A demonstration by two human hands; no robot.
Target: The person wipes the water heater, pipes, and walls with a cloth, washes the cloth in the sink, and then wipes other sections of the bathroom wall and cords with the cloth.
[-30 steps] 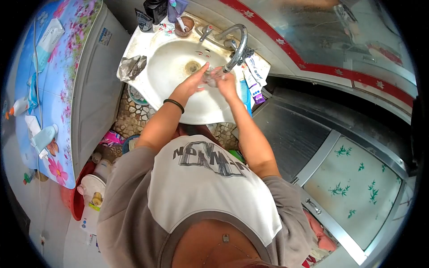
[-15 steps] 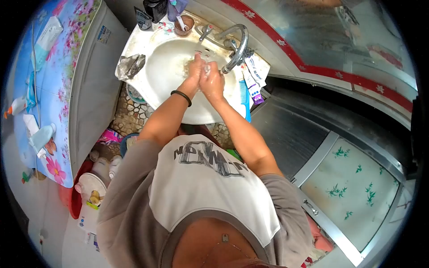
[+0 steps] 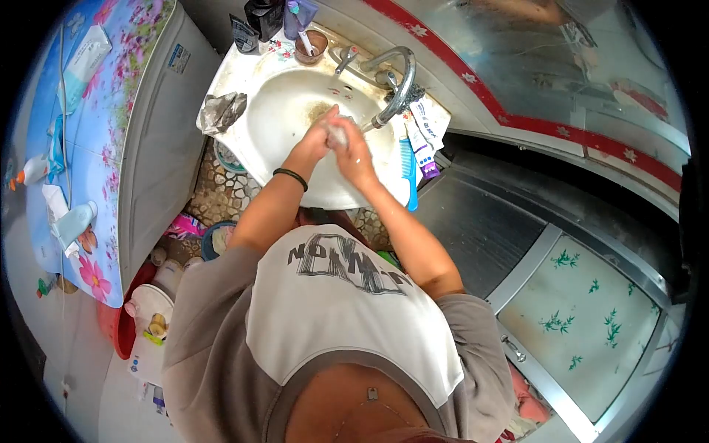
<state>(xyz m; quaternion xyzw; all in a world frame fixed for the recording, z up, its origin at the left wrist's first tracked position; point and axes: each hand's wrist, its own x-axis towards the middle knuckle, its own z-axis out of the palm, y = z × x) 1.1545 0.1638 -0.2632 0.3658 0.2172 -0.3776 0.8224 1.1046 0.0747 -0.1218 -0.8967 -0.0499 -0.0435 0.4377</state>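
Over the white sink basin [image 3: 269, 122], my left hand [image 3: 319, 139] and my right hand [image 3: 356, 161] are pressed together. Both are closed, with fingers wrapped round each other. Something whitish and wet shows between them; whether it is foam, water or a small object cannot be made out. A dark band circles my left wrist. The curved metal faucet [image 3: 406, 77] ends just right of my hands. To the right of the basin, a blue comb [image 3: 408, 173] lies beside a white and purple tube [image 3: 424, 155].
A brown cup [image 3: 310, 46] and dark containers [image 3: 264, 18] stand at the sink's back left. Crumpled grey packaging [image 3: 221, 112] lies on its left rim. A flower-patterned washing machine top [image 3: 96, 148] is at left, a mirror [image 3: 561, 74] at upper right, and a green-leaf glass panel [image 3: 583, 317] at lower right.
My hands came together from apart near the faucet, then shifted slightly down and toward me while staying joined. Their grip on each other has turned. The comb appears tilted a little differently.
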